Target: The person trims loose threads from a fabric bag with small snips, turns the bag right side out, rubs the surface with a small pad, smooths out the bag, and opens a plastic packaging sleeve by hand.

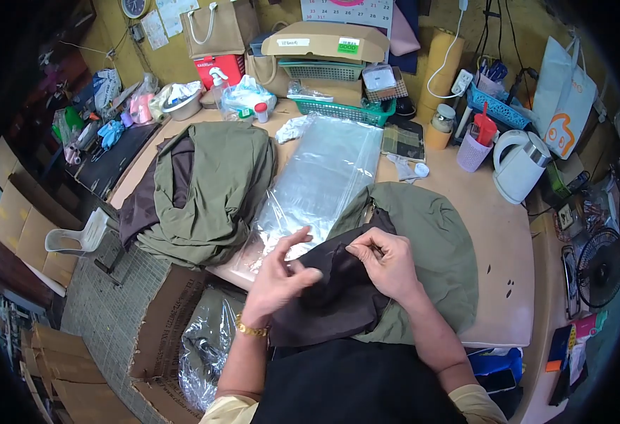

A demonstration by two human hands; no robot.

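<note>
An olive-green cloth piece (433, 233) with a dark brown lining (324, 297) lies at the table's front edge, partly over my lap. Over the lining, my right hand (386, 260) is closed in a pinch, thumb against forefinger. What sits between those fingertips is too small to make out. My left hand (282, 275) hovers above the lining's left part with fingers spread and nothing visible in them. Beyond the hands lies a stack of clear plastic bags (328, 166). Left of the bags is a pile of olive-green cloth pieces (218, 180), brown lining showing.
An open cardboard box (162, 325) with plastic-wrapped contents (207, 339) stands on the floor at my left. A white electric kettle (520, 166) and a lilac cup (474, 152) stand at the right back. Green baskets (338, 111) line the wall; a fan (601, 268) is far right.
</note>
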